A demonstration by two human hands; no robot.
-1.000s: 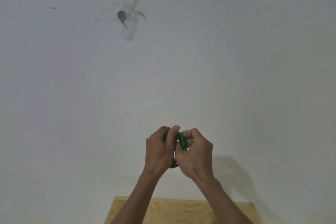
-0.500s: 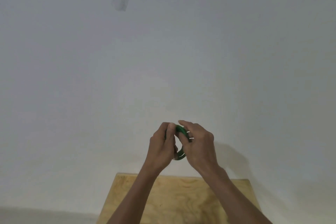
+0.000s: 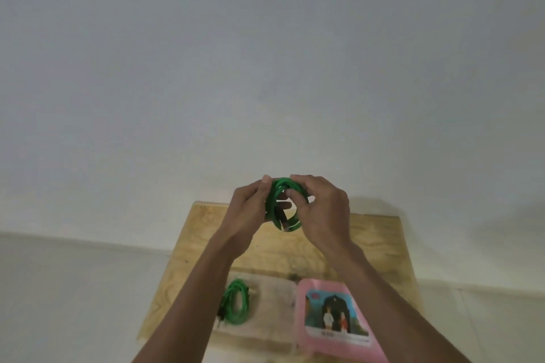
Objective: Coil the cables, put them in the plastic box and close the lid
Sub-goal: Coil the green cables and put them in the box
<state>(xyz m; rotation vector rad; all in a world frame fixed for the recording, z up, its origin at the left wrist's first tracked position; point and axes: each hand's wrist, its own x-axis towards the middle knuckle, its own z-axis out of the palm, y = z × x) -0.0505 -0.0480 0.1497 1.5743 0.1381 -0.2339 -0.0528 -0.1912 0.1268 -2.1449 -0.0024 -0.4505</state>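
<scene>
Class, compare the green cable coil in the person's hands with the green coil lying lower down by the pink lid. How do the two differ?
The held coil is up in the air, gripped by the left hand and right hand; the lower coil is touched by no hand. The held coil faces the camera as an open ring; the lower coil looks like a narrow oval. The lower coil lies in the clear box beside the pink lid. Both are green, wound cables.

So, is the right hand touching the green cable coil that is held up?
Touching: the head view shows right hand fingers pinching the green cable coil.
</scene>
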